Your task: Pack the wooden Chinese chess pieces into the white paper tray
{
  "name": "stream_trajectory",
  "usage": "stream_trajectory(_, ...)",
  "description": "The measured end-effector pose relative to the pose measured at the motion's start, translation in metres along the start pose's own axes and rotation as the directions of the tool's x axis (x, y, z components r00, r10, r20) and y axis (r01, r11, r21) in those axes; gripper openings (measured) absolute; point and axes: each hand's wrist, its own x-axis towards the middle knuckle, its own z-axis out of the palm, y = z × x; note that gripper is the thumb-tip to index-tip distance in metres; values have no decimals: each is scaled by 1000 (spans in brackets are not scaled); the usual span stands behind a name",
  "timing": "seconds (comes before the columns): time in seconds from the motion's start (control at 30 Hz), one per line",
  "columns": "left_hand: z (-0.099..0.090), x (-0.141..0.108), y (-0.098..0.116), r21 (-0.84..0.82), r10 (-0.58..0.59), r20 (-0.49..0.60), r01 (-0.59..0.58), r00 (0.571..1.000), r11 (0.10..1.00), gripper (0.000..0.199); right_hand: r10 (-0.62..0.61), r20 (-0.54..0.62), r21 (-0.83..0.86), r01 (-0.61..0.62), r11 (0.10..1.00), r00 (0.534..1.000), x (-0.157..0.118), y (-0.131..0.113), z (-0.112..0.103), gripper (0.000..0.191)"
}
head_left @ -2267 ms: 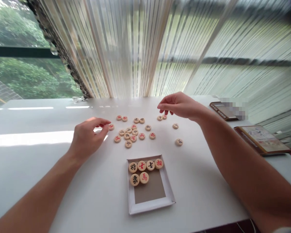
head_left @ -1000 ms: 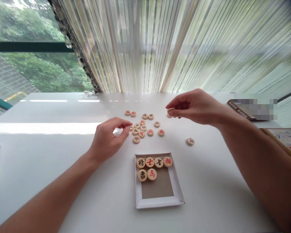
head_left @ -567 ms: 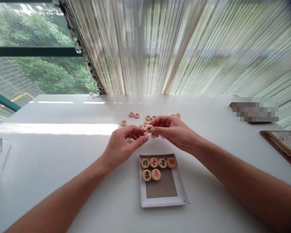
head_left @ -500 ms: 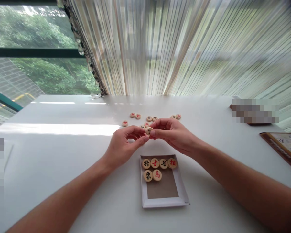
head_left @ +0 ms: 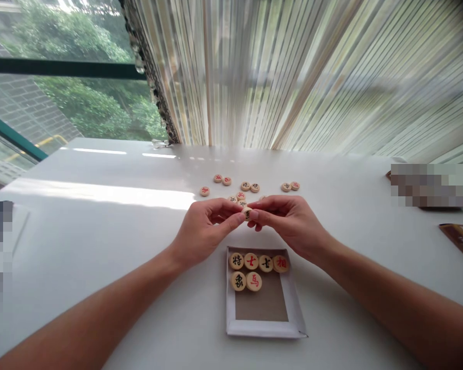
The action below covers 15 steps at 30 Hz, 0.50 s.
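Round, pale wooden piece with black marking point(head_left: 247, 214): above tabletop point(head_left: 170, 318), beyond white open box point(head_left: 262, 329) | marked face tilted toward wearer, round face's diameters equal | left hand point(head_left: 200, 229), right hand point(head_left: 295, 226): fingers pinching its opposite edges

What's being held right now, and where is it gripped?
A chess piece, pinched by its edge between the left hand's fingertips on one side and the right hand's on the other.

Loose discs point(head_left: 232, 199) partly behind both hands point(head_left: 202, 228) point(head_left: 299, 226)
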Motion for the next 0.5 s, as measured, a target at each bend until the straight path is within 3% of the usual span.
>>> stream_trajectory(0.5,3,-5,5,-14,71,-5,-71,997,997,13,-35,34,86,31,996,999,-11,1,2,24)
